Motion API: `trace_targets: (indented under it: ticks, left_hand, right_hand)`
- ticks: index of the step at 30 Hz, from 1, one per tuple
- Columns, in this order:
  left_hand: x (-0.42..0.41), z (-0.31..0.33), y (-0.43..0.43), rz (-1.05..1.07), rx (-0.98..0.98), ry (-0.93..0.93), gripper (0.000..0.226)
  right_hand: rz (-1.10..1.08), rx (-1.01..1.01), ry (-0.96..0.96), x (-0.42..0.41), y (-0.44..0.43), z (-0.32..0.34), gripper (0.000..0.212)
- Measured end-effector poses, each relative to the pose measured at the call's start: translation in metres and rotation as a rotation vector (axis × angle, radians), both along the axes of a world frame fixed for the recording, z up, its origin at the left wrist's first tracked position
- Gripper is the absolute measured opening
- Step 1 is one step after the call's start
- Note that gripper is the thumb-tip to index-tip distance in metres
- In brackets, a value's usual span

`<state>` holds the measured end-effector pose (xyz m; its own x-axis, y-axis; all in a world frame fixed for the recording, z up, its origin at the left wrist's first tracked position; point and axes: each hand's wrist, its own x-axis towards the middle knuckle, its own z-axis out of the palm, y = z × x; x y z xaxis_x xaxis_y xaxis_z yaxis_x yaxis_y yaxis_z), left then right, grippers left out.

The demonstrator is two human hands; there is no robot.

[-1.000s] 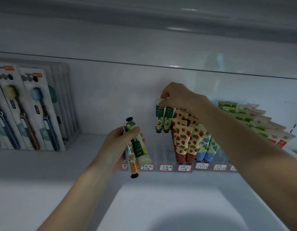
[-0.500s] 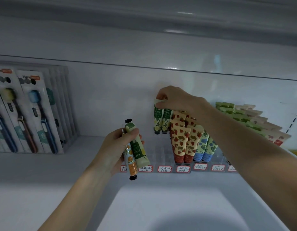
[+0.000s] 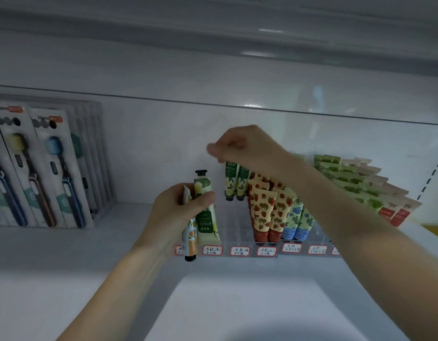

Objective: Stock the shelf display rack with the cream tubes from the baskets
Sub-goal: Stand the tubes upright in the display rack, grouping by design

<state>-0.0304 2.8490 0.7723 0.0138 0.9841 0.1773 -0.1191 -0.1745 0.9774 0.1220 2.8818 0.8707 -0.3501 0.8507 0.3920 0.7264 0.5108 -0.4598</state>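
centre of frame | left hand (image 3: 174,215) grips two cream tubes (image 3: 206,217) | right hand (image 3: 247,146) curled over racked green tubes (image 3: 235,183), grip unclear

The left hand (image 3: 173,215) grips a green tube (image 3: 205,207), cap up, and an orange tube (image 3: 191,241), cap down, in front of the rack's (image 3: 234,230) left end. The right hand (image 3: 245,146) hovers with fingers (image 3: 214,151) curled, blurred, over two green tubes (image 3: 235,184) standing cap down at the rack's back. Just right of these stand strawberry tubes (image 3: 262,212), then blue tubes (image 3: 298,223). Red-edged labels (image 3: 240,251) line the rack's front. Fanned tubes (image 3: 348,178) lean farther right. Toothbrush packs (image 3: 40,168) stand on the shelf (image 3: 65,254) at left.
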Motion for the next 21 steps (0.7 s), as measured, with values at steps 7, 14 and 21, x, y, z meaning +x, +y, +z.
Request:
trace_targets:
  ticks: [7, 14, 21]
  left_hand:
    - [0.007, 0.012, -0.017, 0.01, 0.109, 0.029, 0.019]
    - [-0.006, -0.002, -0.026, 0.031, -0.023, -0.161, 0.004]
    - [-0.011, 0.013, -0.026, 0.204, 0.167, -0.03, 0.009]
  right_hand:
    - [0.099, -0.195, 0.163, 0.007, -0.029, -0.008, 0.018]
    - [0.114, -0.476, 0.83, 0.032, -0.037, -0.015, 0.013]
    - [0.023, -0.247, 0.13, 0.032, -0.046, -0.008, 0.016]
